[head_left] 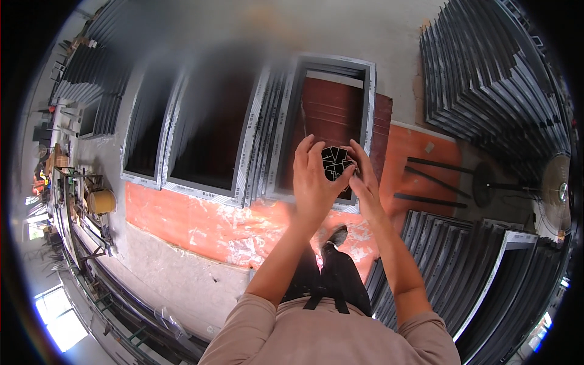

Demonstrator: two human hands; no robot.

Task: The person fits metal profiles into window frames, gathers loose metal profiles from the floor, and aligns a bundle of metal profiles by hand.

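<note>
In front of my body, both hands are raised around a small black, many-sided piece crossed by thin pale lines [334,162]. Its exact kind cannot be made out. My left hand [314,178] grips it from the left, fingers curled over the far side and thumb along the near edge. From the right, my right hand [365,180] closes on the same piece with bent fingers, its thumb close to the left one. Below and beyond the hands lies a grey rectangular metal frame [372,91] with printed film strips on its faces.
More grey frames [249,146] stand in a row to the left. Stacked frames [486,79] fill the far right, and others [438,243] lean nearer on the right. A pedestal fan [556,191] stands at the right edge. Orange sheeting [182,213] covers part of the floor.
</note>
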